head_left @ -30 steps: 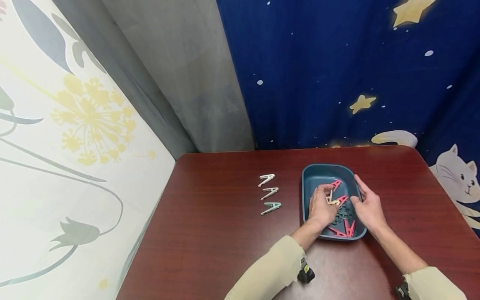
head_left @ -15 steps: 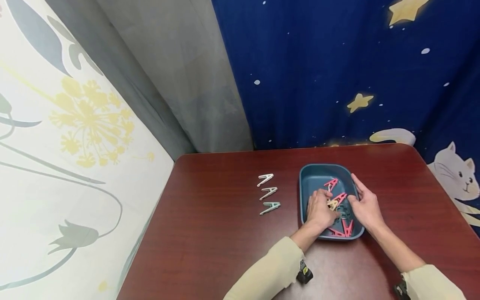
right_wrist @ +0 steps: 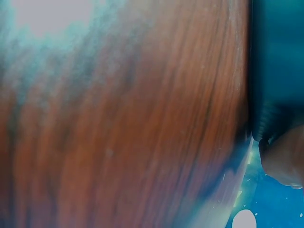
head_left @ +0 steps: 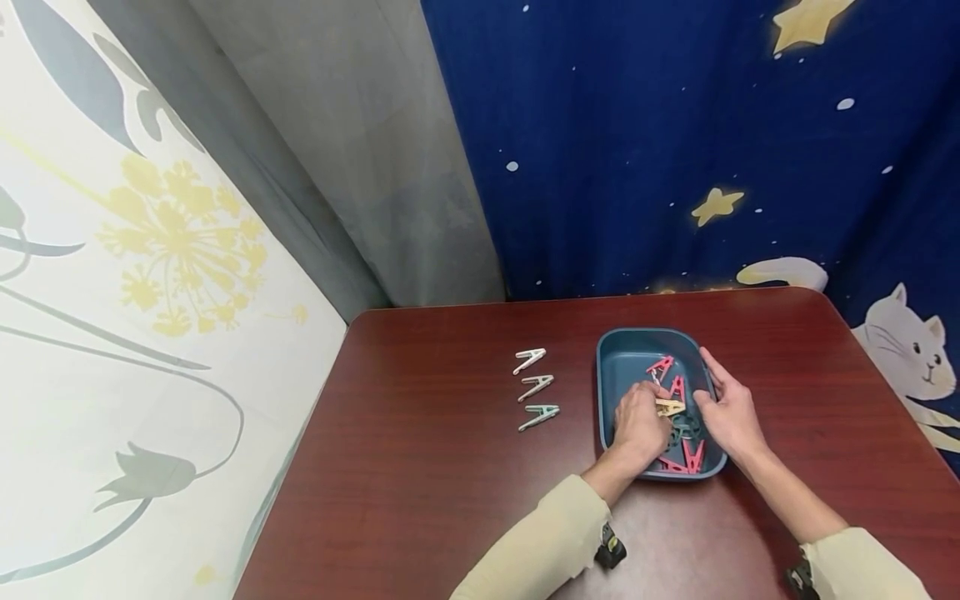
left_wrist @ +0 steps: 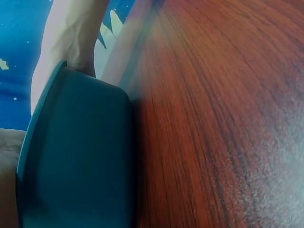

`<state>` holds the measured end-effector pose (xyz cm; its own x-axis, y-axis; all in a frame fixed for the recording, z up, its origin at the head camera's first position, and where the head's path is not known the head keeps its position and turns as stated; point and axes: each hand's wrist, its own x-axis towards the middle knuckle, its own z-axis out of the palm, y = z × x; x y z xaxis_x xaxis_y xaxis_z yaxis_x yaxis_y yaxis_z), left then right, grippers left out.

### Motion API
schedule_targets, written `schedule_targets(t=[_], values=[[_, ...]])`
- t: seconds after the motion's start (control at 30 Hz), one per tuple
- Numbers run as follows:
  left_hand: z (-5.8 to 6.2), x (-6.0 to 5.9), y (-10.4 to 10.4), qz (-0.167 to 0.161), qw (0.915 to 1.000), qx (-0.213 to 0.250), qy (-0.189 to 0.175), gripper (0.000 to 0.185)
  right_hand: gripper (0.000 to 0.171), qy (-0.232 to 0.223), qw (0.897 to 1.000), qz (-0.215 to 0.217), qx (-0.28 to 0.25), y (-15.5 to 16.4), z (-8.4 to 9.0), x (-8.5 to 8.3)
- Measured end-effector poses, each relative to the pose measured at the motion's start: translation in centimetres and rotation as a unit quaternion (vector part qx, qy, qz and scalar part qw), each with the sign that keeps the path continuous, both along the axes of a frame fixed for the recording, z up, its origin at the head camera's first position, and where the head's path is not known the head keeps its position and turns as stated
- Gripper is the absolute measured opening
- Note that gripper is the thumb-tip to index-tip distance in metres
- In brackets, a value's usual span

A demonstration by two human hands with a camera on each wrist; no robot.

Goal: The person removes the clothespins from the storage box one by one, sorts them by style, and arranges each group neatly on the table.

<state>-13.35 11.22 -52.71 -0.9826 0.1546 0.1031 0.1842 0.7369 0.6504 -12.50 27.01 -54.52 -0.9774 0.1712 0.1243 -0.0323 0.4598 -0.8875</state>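
Observation:
A dark blue plastic bin (head_left: 622, 367) stands on the right part of the table, with several clothespins inside. My left hand (head_left: 640, 423) reaches over its left wall. Thumb and index finger pinch a yellow clothespin (head_left: 670, 407), partly hidden by the hand. Around it lie pink clothespins (head_left: 693, 456) and dark green clothespins (head_left: 686, 427). My right hand (head_left: 735, 421) grips the right wall, thumb on the inner side and fingers outside. In the left wrist view the bin's side wall (left_wrist: 80, 152) hides the left fingers. The right wrist view catches a fingertip (right_wrist: 285, 159) by the bin.
Left of the bin, three clothespins lie in a column on the reddish-brown table (head_left: 420, 417): a white clothespin (head_left: 529, 360), a pale clothespin (head_left: 536, 387) and a light green clothespin (head_left: 539, 416). Behind the table hangs a blue curtain (head_left: 600, 167); a patterned wall stands at left.
The left fingers have shifted among the clothespins; the yellow one has turned and a pink one beside it now points upward. The right hand keeps its grip on the bin.

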Motion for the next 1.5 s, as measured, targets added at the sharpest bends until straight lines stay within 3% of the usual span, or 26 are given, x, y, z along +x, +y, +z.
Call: schedule_targets(t=[0.27,0.43,0.53,0.77,1.1,1.2,1.3,1.43,1.5], values=[[-0.2,-0.2,-0.1,-0.002,0.9964,0.085,-0.005,0.024,0.072,-0.005,1.0,0.001,0.001,-0.1,-0.1,0.0],[0.0,-0.2,0.2,0.008,0.9867,0.157,-0.042,0.025,0.073,-0.004,1.0,-0.001,-0.004,-0.1,-0.1,0.0],[0.1,0.0,0.3,0.009,0.9807,0.19,-0.044,0.027,0.073,-0.004,1.0,-0.002,-0.007,-0.1,-0.2,0.0],[0.3,0.2,-0.3,-0.026,0.9713,0.236,0.004,0.03,0.072,0.001,1.0,-0.005,-0.011,-0.3,-0.3,0.1],[1.5,-0.5,-2.6,-0.1,0.9621,0.246,0.064,0.033,0.071,0.014,1.0,-0.004,-0.007,-0.3,-0.2,-0.1],[1.9,-0.9,-3.9,-0.133,0.954,0.25,0.099,0.036,0.071,0.009,1.0,-0.005,0.002,-0.2,-0.2,0.0],[2.3,-1.4,-5.3,-0.172,0.9401,0.266,0.126,0.036,0.071,0.002,1.0,-0.003,0.006,-0.2,-0.2,0.0],[2.9,-1.7,-6.9,-0.201,0.9214,0.305,0.133,0.036,0.071,-0.002,1.0,0.0,0.001,-0.2,-0.1,0.0],[3.2,-1.8,-7.7,-0.202,0.916,0.32,0.132,0.036,0.071,-0.004,1.0,0.001,-0.001,-0.3,-0.1,0.0]])
